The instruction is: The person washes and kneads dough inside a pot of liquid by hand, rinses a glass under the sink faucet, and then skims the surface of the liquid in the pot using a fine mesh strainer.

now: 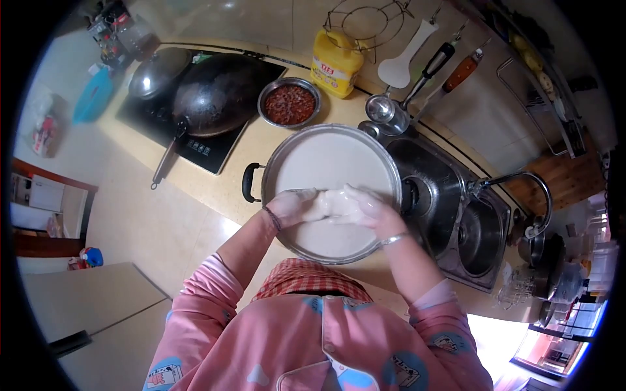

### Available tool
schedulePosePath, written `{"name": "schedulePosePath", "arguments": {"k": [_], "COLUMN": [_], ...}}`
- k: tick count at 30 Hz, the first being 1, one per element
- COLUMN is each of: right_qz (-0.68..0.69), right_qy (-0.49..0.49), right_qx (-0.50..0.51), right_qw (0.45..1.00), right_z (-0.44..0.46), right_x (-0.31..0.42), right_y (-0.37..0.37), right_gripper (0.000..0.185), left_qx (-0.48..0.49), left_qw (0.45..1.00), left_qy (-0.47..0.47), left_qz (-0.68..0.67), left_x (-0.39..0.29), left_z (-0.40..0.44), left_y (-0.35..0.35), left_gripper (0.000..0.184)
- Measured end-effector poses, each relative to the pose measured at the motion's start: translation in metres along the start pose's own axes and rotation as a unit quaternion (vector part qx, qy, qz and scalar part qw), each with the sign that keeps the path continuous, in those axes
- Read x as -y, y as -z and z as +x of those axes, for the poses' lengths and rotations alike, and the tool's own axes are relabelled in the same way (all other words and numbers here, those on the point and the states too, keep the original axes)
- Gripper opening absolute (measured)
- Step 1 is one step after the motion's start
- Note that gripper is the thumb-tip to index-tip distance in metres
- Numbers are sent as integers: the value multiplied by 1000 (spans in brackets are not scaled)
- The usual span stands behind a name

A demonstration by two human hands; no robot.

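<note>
A large two-handled metal pot [266, 189] stands on the counter, filled with a milky white liquid [326, 156]. Across its middle, at the surface of the liquid, lies a wet, white, dough-like lump [331, 206]. My left hand [293, 204] grips the left end of this lump, its fingers coated in white. At the other end my right hand [366, 206] is closed on it, equally coated. Part of the fingers of both hands is hidden by the lump and the liquid. Whether the lump's underside is submerged I cannot tell.
Behind the pot are a metal bowl of red-brown food [289, 104] and a yellow jug [336, 64]. A dark wok [218, 94] sits on the cooktop [205, 148] at left. To the right is a double sink [450, 195] with a curved faucet [544, 189]; utensils hang above.
</note>
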State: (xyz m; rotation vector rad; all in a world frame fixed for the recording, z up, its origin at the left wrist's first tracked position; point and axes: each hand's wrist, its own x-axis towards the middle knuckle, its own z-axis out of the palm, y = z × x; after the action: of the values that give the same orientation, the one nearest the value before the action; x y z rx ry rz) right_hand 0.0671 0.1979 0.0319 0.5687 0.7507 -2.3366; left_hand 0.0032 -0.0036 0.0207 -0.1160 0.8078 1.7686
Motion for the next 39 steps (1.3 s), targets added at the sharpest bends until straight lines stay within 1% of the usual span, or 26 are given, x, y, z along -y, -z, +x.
{"name": "schedulePosePath", "arguments": {"k": [1, 4, 6, 10, 13, 15, 16, 18, 19, 21, 22, 23, 24, 25, 26, 27, 28, 29, 30, 32, 33, 34, 36, 37, 38, 39], "right_qz": [-1, -81, -163, -194, -160, -256, -256, -433, -432, -527, -526, -483, -438, -437, -577, -692, -692, -735, -771, -780, -788, -788, -803, -803, -821, -838], "right_qy": [0, 82, 124, 136, 142, 178, 177, 200, 199, 196, 194, 226, 258, 256, 349, 427, 425, 338, 248, 231, 216, 213, 375, 373, 362, 350], "right_qx": [0, -41, -56, -80, -62, -98, -97, -225, -225, -276, -277, -302, -326, -326, -296, -251, -251, -278, -302, -301, -299, -299, -233, -233, -233, -233], "right_qw": [1000, 993, 977, 968, 975, 945, 945, 850, 850, 779, 780, 790, 797, 798, 676, 525, 528, 518, 502, 499, 493, 495, 400, 402, 376, 349], "right_z": [-2, -12, -12, -8, 1, 2, 1, -3, 0, 3, 5, 7, 10, 20, 37, 44, 50, 51, 50, 45, 44, 50, 62, 66, 68, 69], "right_x": [1, 7, 10, 11, 6, 5, 6, 13, 16, 22, 22, 22, 23, 23, 21, 23, 25, 28, 31, 34, 35, 35, 32, 30, 29, 28], "right_y": [-1, -19, -21, -16, -2, -1, -1, -13, -10, -5, -5, -14, -19, -7, 15, 18, 23, 12, 0, -21, -25, -18, -1, 6, 7, 7], "right_gripper": [38, 35, 33, 26, 20, 14, 14, 11, 11, 13, 13, 17, 22, 22, 24, 25, 25, 26, 27, 24, 21, 21, 14, 14, 13, 13], "left_qx": [1, -24, 19, 13, 37, 30, 29, -90, -91, -116, -116, -122, -115, -145, -145, -181, -215, -257, -257, -276, -275, -265, -253, -262, -271, -271], "left_qw": [1000, 999, 1000, 999, 999, 997, 997, 973, 973, 956, 956, 824, 610, 661, 662, 628, 593, 615, 616, 551, 552, 534, 516, 487, 456, 457], "left_qy": [-1, -9, -11, -24, -23, -61, -61, -102, -101, -117, -114, -198, -261, -250, -248, -275, -301, -219, -217, -108, -105, -118, -129, -129, -128, -127], "left_qz": [0, -21, -12, 23, 1, 25, 24, 189, 188, 244, 243, 517, 739, 693, 693, 705, 715, 713, 713, 780, 780, 794, 808, 823, 838, 838], "left_x": [1, 0, -1, -3, 3, 7, 9, 8, 9, 7, 6, -1, -9, -12, -12, -11, -9, -17, -21, -28, -30, -30, -27, -23, -22, -22], "left_z": [1, -1, 1, 1, 9, 13, 15, 13, 17, 26, 32, 34, 35, 37, 44, 51, 59, 53, 55, 62, 63, 65, 69, 73, 73, 74], "left_y": [1, -5, -5, -13, -4, 3, 6, 1, 7, 19, 25, 22, 18, 12, 14, 18, 22, 6, -1, -7, -6, -5, 0, 6, 6, 7], "left_gripper": [37, 37, 36, 33, 29, 24, 24, 16, 16, 12, 12, 13, 17, 14, 14, 15, 18, 22, 22, 22, 22, 22, 22, 22, 22, 22]}}
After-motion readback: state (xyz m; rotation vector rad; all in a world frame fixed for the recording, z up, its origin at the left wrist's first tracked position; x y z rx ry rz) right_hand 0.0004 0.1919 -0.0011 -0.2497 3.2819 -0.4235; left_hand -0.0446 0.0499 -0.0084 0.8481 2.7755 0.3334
